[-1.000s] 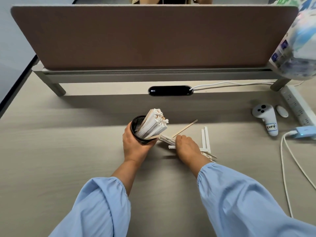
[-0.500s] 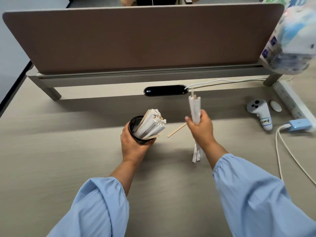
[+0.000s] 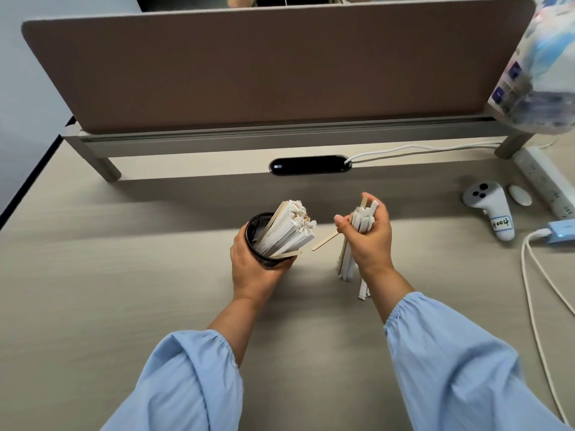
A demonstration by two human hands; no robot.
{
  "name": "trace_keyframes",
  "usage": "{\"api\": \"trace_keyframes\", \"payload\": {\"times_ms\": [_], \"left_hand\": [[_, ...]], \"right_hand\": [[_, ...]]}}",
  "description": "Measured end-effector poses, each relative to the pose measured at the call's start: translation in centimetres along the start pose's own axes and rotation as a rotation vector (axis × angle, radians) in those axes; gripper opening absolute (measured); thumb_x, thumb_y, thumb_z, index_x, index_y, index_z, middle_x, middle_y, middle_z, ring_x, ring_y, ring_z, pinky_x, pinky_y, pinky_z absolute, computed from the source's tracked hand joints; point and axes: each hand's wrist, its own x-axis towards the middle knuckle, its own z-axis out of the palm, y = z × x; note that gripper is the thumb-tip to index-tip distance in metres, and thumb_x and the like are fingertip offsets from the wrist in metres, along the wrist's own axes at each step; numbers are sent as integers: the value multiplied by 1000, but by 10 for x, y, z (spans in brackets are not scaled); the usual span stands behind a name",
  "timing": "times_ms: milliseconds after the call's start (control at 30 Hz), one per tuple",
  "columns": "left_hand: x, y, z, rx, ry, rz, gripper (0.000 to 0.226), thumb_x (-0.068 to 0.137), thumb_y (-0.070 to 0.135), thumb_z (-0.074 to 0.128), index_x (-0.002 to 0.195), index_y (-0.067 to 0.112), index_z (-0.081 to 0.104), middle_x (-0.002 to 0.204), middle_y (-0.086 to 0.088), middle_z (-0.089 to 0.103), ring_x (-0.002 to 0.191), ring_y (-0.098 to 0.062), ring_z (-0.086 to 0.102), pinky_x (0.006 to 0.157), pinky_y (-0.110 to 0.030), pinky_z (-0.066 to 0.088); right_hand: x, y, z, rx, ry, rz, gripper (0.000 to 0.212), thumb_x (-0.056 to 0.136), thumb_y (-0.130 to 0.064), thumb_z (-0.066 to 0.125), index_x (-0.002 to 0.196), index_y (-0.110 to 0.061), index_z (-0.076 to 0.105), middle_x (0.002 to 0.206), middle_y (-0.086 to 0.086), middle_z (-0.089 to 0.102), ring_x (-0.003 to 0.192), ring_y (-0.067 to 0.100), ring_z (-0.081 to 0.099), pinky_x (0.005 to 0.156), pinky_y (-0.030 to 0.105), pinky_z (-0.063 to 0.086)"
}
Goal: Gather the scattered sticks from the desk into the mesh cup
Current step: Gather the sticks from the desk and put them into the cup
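Note:
My left hand (image 3: 253, 269) grips the black mesh cup (image 3: 258, 236), tilted to the right. A thick bunch of paper-wrapped sticks (image 3: 289, 228) leans out of the cup. My right hand (image 3: 368, 241) is closed around a bundle of wrapped sticks (image 3: 361, 216), held roughly upright just right of the cup. The bundle's lower ends (image 3: 347, 265) hang below my palm, above the desk. One bare wooden stick (image 3: 325, 241) lies on the desk between my two hands.
A brown divider panel (image 3: 273, 63) on a raised shelf runs across the back. At the right lie a white VR controller (image 3: 491, 209), a small white oval object (image 3: 519, 195), a power strip (image 3: 544, 178), a blue adapter (image 3: 560, 233) and white cables (image 3: 535, 306).
My right hand gathered sticks off the desk, lifted them upright, and has now lowered slightly and shifted its grip on the bundle. The cup in my left hand stayed put.

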Motion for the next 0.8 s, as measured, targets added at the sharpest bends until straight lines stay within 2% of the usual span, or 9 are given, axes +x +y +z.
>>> {"api": "trace_keyframes", "payload": {"times_ms": [67, 167, 300, 400, 467, 533, 600, 667, 800], "left_hand": [[2, -1, 1, 7, -2, 2, 88, 44, 49, 79, 122, 23, 46, 120, 0, 57, 113, -23, 52, 97, -46, 44], [3, -2, 2, 27, -2, 12, 89, 45, 49, 79, 123, 22, 46, 120, 0, 57, 113, -23, 52, 96, -47, 44], [3, -2, 1, 39, -4, 39, 89, 45, 49, 78, 123, 20, 46, 119, -1, 57, 112, -24, 52, 96, -47, 44], [3, 1, 1, 46, -25, 49, 86, 45, 48, 78, 122, 22, 47, 119, 0, 57, 111, -23, 51, 97, -44, 43], [2, 4, 1, 51, -45, 54, 86, 45, 47, 77, 121, 21, 48, 119, 0, 56, 111, -22, 51, 97, -44, 43], [1, 7, 1, 69, -63, 53, 87, 44, 49, 75, 121, 17, 49, 117, -1, 56, 110, -22, 50, 97, -42, 42], [0, 10, 3, 92, -88, 66, 86, 45, 46, 78, 121, 16, 50, 116, -1, 57, 109, -21, 52, 97, -44, 42], [-1, 15, 5, 97, -117, 89, 84, 45, 40, 81, 120, 16, 52, 115, -1, 58, 108, -21, 54, 96, -46, 43], [-7, 25, 10, 44, -156, 110, 86, 46, 40, 81, 122, 19, 47, 119, -1, 56, 111, -23, 54, 96, -49, 44]], "right_hand": [[1, 3, 2, -25, -7, 29, 40, 78, 2, 71, 109, -16, 53, 70, -1, 59, 59, -4, 59, 72, 21, 53], [1, 9, 5, -76, -48, 55, 12, 83, -1, 67, 83, -11, 60, 68, 0, 60, 55, -6, 61, 70, 20, 50], [3, 14, 6, -100, -29, 115, 22, 93, -18, 57, 76, -6, 62, 63, -4, 61, 55, -8, 59, 70, 13, 48], [12, -4, 4, -97, 149, 77, 26, 92, -25, 57, 86, -1, 64, 69, -4, 57, 59, -8, 57, 68, 12, 43], [16, -33, 3, -38, 241, -3, 22, 92, -22, 55, 75, -7, 59, 68, -6, 54, 58, -8, 55, 69, 18, 41], [16, -67, 3, 58, 252, -97, 29, 92, -17, 52, 63, -16, 54, 65, -11, 52, 57, -12, 54, 68, 12, 41], [13, -94, 5, 188, 208, -176, 29, 86, -19, 52, 58, -23, 57, 60, -16, 56, 60, -11, 55, 69, 12, 42], [11, -106, 11, 245, 111, -177, 29, 82, -21, 58, 55, -24, 66, 55, -17, 62, 61, -5, 57, 67, 19, 46], [-8, -86, 23, 23, -147, -128, 21, 79, -2, 72, 64, -13, 63, 60, -7, 62, 59, 5, 61, 60, 24, 53]]}}
